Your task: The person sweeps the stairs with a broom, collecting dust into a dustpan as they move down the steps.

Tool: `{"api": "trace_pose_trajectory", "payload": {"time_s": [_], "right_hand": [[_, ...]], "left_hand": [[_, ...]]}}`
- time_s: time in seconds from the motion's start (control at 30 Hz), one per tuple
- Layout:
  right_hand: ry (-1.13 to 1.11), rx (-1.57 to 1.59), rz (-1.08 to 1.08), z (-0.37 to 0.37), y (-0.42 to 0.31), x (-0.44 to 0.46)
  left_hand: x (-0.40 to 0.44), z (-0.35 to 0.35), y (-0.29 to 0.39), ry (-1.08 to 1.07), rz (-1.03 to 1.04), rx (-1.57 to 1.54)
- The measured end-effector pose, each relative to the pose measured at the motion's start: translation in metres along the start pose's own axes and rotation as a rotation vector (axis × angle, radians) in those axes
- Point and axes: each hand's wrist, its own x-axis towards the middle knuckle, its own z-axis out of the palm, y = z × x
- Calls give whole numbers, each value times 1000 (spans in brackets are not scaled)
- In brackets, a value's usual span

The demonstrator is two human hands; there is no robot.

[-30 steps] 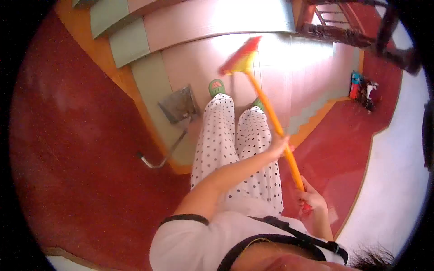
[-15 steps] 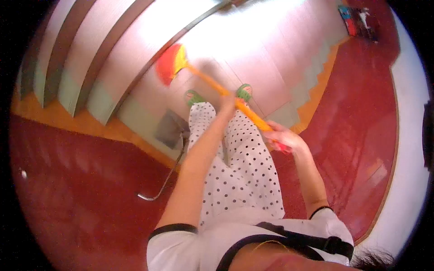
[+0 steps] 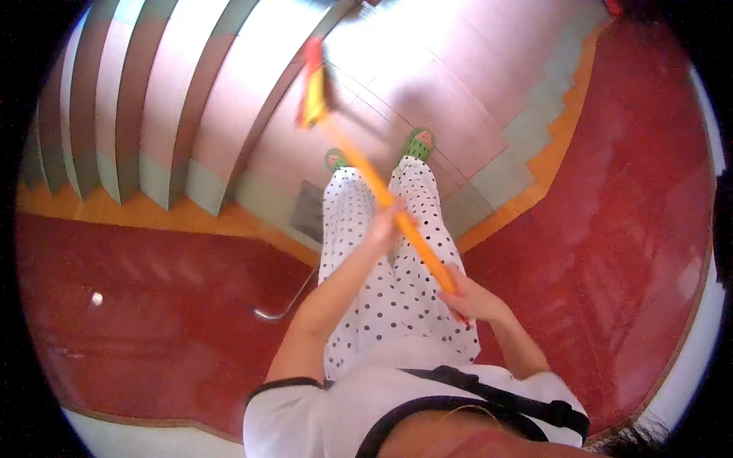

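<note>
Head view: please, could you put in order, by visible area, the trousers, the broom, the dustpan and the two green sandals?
Largest to smallest:
1. Dotted trousers
2. Broom
3. Dustpan, partly hidden behind the trousers
4. Right sandal and left sandal: not ranked against each other, as the trousers may cover part of them.

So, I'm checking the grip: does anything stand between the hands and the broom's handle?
Nothing visible does: the left hand and the right hand both close directly around the orange broom handle. The grey dustpan lies off to the side, by the left trouser leg.
</note>
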Motion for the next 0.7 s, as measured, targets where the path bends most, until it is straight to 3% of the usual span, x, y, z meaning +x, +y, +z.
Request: {"api": "trace_pose_trajectory", "payload": {"time_s": [0.07,0.1,0.17,0.2,0.23,0.27,0.3,0.33,0.4,0.47,0.57,0.63,0.67,0.7], "right_hand": [[-124,-87,69,1,-8,52],[-176,-75,50,0,1,76],[-86,-132,64,-18,-24,72],[12,-216,58,-24,-17,71],[109,-74,-7,-38,10,61],[210,56,-68,-56,48,42],[267,165,58,-67,36,-1],[333,112,78,-77,46,-32],[636,112,155,-63,50,-73],[653,169,124,-59,49,-97],[567,219,70,-46,45,-104],[359,262,-38,-34,34,-87],[286,217,-108,-30,32,-68],[251,240,-187,-25,17,-47]], "left_hand": [[-8,-52,11,224,89,131],[3,-71,7,226,77,146],[38,-80,27,389,-99,160],[58,-74,12,198,-104,152],[74,-57,-12,16,-126,142],[89,-9,-41,127,-174,211],[100,20,-75,-201,-120,153],[97,80,-90,-142,-235,236],[91,145,-122,-314,-361,241],[67,196,-118,-372,-379,442],[40,194,-104,-359,-227,352],[28,147,-62,-312,-136,425],[27,116,-40,-169,-206,431],[25,81,-14,-190,-110,494]]}}
